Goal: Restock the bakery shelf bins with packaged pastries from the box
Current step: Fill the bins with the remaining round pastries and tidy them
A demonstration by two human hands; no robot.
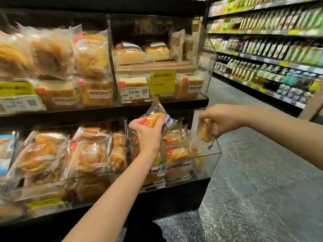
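Clearly both hands carry stock. At about nine o'clock in the view, the lower left bins [52, 154] are packed with wrapped round pastries. Toward the centre, the left hand [148, 131] has its fingers curled tight around a packaged pastry [158, 116], its wrapper's long axis tilted up toward one o'clock. Directly below and slightly toward four o'clock of that hand sits the clear acrylic bin [206, 155], partly filled with similar packs [176, 152]. At three o'clock, the right hand [222, 119] pinches a second wrapped pastry [205, 130] from above, so it hangs nearly upright over the bin's open right corner.

The likely next move depends on that drop: the right hand's pack is already above the empty corner, while the left hand's is above the stacked packs and would need placing on top.

Motion blur smears the labels, the supply box is out of view, and the bin's depth is hard to judge.
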